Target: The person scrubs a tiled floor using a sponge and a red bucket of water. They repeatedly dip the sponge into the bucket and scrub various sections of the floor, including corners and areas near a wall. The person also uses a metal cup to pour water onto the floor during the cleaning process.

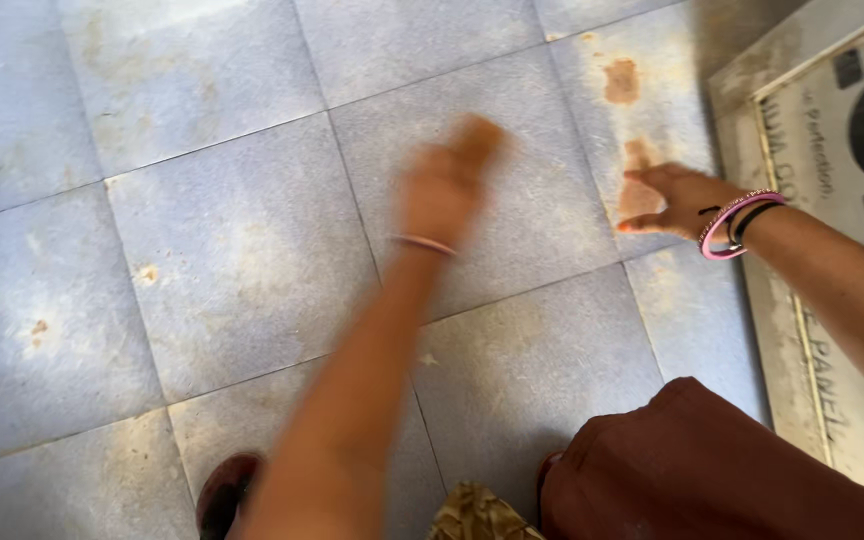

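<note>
Above a grey tiled floor (222, 260), the blurred left hand (447, 185) has an unreadable grip; the right hand (674, 200) spreads empty beside a pale board with black lettering (852, 200)

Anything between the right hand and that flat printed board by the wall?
Nothing visible. The right hand, fingers spread, hovers over bare floor tile just beside the printed board. The left hand is blurred and off to the side, holding nothing visible.
</note>
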